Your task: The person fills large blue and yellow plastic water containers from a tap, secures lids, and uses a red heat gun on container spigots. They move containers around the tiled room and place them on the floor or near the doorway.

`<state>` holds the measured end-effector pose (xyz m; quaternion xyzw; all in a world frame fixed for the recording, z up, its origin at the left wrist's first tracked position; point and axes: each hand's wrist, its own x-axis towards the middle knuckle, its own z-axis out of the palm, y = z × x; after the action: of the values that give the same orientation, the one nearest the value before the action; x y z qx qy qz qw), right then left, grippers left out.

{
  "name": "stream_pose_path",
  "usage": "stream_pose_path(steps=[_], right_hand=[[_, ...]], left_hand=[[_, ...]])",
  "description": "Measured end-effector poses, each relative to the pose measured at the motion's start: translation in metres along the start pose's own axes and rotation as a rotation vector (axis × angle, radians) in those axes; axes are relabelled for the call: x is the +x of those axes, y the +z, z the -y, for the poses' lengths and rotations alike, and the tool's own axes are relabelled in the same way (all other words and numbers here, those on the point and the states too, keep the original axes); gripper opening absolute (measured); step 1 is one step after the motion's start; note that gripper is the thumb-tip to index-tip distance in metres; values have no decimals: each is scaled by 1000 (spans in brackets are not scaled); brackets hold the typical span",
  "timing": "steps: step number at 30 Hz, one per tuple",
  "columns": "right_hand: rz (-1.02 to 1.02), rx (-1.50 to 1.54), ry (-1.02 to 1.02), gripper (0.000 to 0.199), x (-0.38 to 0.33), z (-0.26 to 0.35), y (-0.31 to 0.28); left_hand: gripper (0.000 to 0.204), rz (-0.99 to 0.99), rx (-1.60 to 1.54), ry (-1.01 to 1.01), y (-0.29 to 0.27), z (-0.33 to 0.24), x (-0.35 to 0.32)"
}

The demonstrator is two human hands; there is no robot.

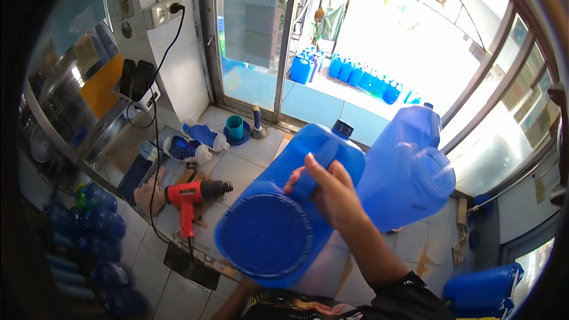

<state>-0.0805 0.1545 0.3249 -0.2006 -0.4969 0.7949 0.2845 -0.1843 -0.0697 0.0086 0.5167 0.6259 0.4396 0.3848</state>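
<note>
A blue water jug (284,178), with a dark screw cap (342,128) and a wide round blue lid (267,235), is tilted in front of me. My right hand (332,192) is closed round its handle, thumb on top. Only the wrist part of my left hand (244,289) shows, below the jug's near end; the jug hides its fingers. Just to the right stands a lighter, translucent blue jug (391,184) with a round opening facing me. On the left, a red heat gun (186,198) lies with its black nozzle toward the held jug.
A black cord (156,160) runs down from the wall outlet (163,12). Two blue-labelled bags (204,135), a teal cup (235,125) and a tool with a blue handle (256,121) are near the glass door (249,47). Round bottles (104,225) stand lower left; blue jugs (355,74) line up outside.
</note>
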Motion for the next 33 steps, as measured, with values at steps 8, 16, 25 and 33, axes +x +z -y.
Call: stream_pose_path(steps=[8, 16, 25, 33], right_hand=[[-337, -859, -166, 34, 193, 52, -73], [-538, -901, -292, 75, 315, 105, -171], [-787, -687, -677, 93, 267, -175, -245], [-295, -337, -575, 91, 322, -125, -382]], left_hand=[[134, -775, 248, 594, -5, -41, 214], [113, -545, -114, 446, -51, -51, 329], [72, -1354, 644, -999, -227, 130, -39], [86, -1563, -590, -483, -200, 180, -54]])
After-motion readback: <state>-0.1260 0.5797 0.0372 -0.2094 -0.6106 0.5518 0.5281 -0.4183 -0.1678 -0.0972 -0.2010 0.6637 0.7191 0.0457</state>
